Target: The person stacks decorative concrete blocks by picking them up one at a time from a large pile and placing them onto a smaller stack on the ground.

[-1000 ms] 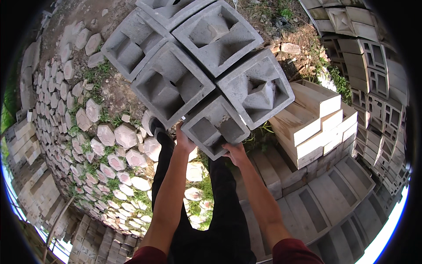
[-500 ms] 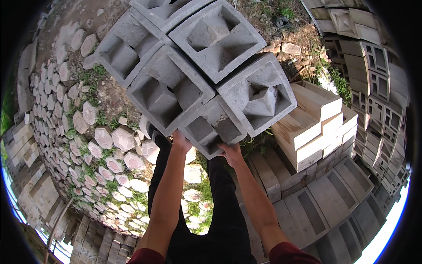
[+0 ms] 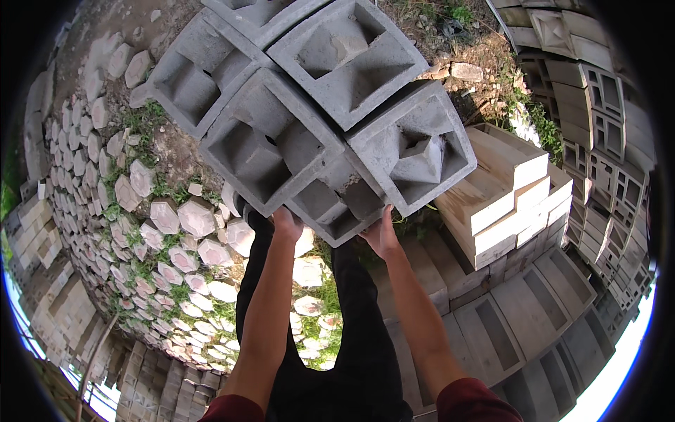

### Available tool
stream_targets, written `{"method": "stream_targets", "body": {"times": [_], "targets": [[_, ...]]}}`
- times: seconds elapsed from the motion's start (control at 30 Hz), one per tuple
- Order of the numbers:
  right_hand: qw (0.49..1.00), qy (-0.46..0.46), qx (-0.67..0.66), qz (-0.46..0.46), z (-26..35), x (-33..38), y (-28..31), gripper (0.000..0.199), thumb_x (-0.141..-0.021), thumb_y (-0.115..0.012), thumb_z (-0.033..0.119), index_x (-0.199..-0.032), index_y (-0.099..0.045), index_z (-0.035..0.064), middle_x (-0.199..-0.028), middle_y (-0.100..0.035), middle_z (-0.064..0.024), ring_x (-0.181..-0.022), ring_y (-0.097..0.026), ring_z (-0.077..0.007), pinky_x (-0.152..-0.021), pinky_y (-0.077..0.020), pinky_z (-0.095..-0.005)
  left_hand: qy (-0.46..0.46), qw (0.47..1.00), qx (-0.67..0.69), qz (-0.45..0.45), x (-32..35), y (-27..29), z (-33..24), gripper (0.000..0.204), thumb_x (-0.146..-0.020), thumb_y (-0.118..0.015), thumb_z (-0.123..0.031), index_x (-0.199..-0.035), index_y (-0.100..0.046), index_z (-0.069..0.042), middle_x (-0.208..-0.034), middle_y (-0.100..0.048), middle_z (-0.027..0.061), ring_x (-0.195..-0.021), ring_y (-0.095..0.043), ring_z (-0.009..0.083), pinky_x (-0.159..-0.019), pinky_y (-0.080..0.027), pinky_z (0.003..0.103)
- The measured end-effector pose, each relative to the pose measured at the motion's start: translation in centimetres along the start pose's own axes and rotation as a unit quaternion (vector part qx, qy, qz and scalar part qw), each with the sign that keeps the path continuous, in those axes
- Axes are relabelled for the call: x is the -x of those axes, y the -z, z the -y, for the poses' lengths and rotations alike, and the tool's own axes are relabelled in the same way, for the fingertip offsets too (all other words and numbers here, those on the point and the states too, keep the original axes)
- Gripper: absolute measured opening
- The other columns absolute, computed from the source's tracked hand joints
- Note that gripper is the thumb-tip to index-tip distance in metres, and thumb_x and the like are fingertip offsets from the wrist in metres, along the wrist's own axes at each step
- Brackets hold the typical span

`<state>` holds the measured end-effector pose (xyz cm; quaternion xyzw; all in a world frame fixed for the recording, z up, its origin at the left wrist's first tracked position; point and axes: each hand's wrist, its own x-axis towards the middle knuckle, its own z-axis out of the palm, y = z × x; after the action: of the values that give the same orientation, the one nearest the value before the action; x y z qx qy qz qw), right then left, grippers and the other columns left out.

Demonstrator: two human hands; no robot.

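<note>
From my end I see the hollow concrete block (image 3: 341, 195) between my two grips and just ahead of them, its near corner pointing back at the dark trousers (image 3: 366, 323). My left grip (image 3: 287, 224) is up against its left side; the fingers vanish under the edge, so I cannot tell how tightly they are closed. My right grip (image 3: 382, 237) is spread apart at the near right side, thumb standing up away from the fingers, whose tips are partly lost at the lower edge.

Ahead of the left grip is the left neighbour block (image 3: 273, 138), which overlaps my block's edge in this view; ahead of the right grip, the right neighbour block (image 3: 418, 150) sits close by the thumb. Pale boxes (image 3: 495, 190) are stacked to the right of that grip, and hexagonal pavers (image 3: 196, 217) lie off to the left one.

I judge the block heavy and stiff, gritty rather than slippery, with thin rims that could chip. I'd take it low on the outer walls, opposite each other, and keep thumbs clear of the narrow gaps.
</note>
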<state>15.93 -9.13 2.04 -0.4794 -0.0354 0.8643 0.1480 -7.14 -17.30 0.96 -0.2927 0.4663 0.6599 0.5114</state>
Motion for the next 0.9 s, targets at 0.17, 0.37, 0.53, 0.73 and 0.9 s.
{"method": "stream_targets", "body": {"times": [0.17,0.37,0.53,0.73,0.9], "targets": [[0.993,0.112,0.003,-0.035,-1.6,-0.5,-2.2,0.089,-0.083,-0.031,0.075,-0.145,-0.020,0.0127,-0.148,-0.028,-0.0060,-0.135,-0.026,-0.0254,-0.111,-0.0177,-0.0456,0.015,0.992,0.111,0.055,-0.2,-0.5,0.8,0.050,-0.094,-0.036,-0.044,-0.128,-0.047,-0.008,-0.129,-0.050,0.0091,-0.119,-0.047,0.0283,-0.101,-0.037,0.043],[0.935,0.127,-0.269,-0.194,-3.8,-2.7,0.3,0.084,-0.085,-0.028,0.073,-0.139,-0.034,0.0086,-0.143,-0.037,-0.0084,-0.130,-0.034,-0.0269,-0.107,-0.0282,-0.0415,0.028,0.989,0.144,0.021,-1.0,0.4,1.2,0.046,-0.095,-0.034,-0.039,-0.126,-0.049,-0.008,-0.125,-0.054,0.0105,-0.114,-0.051,0.0309,-0.098,-0.040,0.045],[0.964,0.131,-0.209,-0.095,-3.6,-5.7,-0.5,0.068,-0.090,-0.033,0.062,-0.134,-0.043,0.0116,-0.134,-0.047,-0.0064,-0.123,-0.043,-0.0274,-0.104,-0.0330,-0.0431,0.044,0.988,0.128,0.080,-0.8,0.2,1.6,0.045,-0.094,-0.039,-0.040,-0.124,-0.050,-0.009,-0.123,-0.055,0.0092,-0.113,-0.052,0.0281,-0.097,-0.042,0.042],[0.971,0.124,-0.195,-0.057,-3.0,-5.1,-0.2,0.059,-0.092,-0.033,0.056,-0.133,-0.045,0.0144,-0.134,-0.048,-0.0045,-0.124,-0.043,-0.0274,-0.104,-0.0326,-0.0438,0.053,0.989,0.111,0.077,-0.2,-0.7,1.8,0.045,-0.093,-0.042,-0.040,-0.123,-0.051,-0.008,-0.120,-0.057,0.0083,-0.110,-0.054,0.0259,-0.095,-0.044,0.040],[0.965,0.124,-0.207,-0.108,-1.9,-2.6,-4.4,0.071,-0.090,-0.027,0.064,-0.138,-0.038,0.0134,-0.141,-0.039,-0.0051,-0.129,-0.035,-0.0284,-0.107,-0.0272,-0.0450,0.009,0.998,0.056,-0.017,1.2,-0.5,1.2,0.049,-0.094,-0.038,-0.041,-0.128,-0.046,-0.007,-0.129,-0.050,0.0100,-0.120,-0.046,0.0262,-0.102,-0.036,0.042]]}}
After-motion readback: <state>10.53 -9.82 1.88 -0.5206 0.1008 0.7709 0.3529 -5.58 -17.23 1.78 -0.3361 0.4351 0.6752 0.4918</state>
